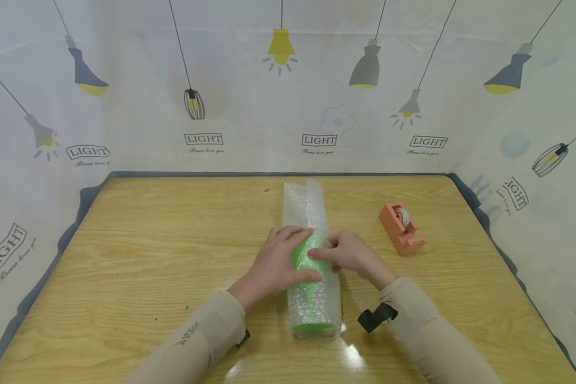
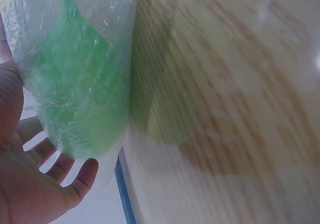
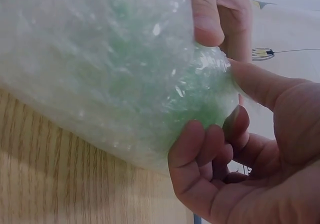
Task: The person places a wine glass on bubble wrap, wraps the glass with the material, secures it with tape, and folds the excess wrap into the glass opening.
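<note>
A green goblet lies on its side, wrapped in clear bubble wrap. Its round foot is toward the near edge; the bowl shows between my hands. From the left, my left hand rests on the wrapped bowl with fingers spread and thumb toward the stem. In the left wrist view those fingers extend past the bowl's end. My right hand is at the right side of the roll, pinching the bubble wrap between thumb and curled fingers. Part of the bowl is hidden by my hands.
An orange tape dispenser with a roll of tape stands right of the wrapped goblet. Everything lies on a wooden table. A white curtain printed with lamps surrounds the table's back and sides.
</note>
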Action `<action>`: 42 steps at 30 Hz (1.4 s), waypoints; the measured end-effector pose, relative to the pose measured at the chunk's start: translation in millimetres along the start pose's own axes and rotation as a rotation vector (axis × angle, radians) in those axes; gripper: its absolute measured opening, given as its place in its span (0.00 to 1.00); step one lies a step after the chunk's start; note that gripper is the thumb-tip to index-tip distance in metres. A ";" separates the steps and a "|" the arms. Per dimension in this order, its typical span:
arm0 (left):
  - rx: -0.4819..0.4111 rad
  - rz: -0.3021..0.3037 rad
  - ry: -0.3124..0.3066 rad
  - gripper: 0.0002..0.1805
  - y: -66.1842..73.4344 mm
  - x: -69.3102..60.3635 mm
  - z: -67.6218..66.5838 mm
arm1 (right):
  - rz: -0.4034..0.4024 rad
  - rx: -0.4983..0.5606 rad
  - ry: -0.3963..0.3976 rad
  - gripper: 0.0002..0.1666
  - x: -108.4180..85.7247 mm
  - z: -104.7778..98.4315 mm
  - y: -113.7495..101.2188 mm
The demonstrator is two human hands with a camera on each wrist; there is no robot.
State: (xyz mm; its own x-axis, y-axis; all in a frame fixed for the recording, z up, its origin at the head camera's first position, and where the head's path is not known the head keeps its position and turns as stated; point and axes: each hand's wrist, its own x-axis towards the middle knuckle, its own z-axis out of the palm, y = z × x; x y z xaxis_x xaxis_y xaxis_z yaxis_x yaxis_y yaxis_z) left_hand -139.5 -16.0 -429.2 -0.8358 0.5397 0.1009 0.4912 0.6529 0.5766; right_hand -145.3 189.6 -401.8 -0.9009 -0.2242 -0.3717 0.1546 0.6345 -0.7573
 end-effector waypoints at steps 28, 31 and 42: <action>-0.028 -0.009 0.013 0.55 -6.2 -0.8 3.1 | -0.054 0.135 -0.071 0.20 1.7 -9.8 19.5; -0.030 -0.008 0.016 0.55 -6.6 -0.6 3.4 | -0.072 0.137 -0.081 0.18 3.0 -11.1 22.9; -0.045 -0.012 0.017 0.56 -6.7 -2.0 2.5 | -0.085 0.101 -0.067 0.16 2.5 -11.2 21.8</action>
State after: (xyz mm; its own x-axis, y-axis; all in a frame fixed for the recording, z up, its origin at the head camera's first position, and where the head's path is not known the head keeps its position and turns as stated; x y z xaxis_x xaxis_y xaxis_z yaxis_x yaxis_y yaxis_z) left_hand -140.4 -20.2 -435.3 -0.8455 0.5230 0.1074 0.4703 0.6343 0.6135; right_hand -148.7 211.1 -413.3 -0.8837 -0.3251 -0.3367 0.1220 0.5345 -0.8363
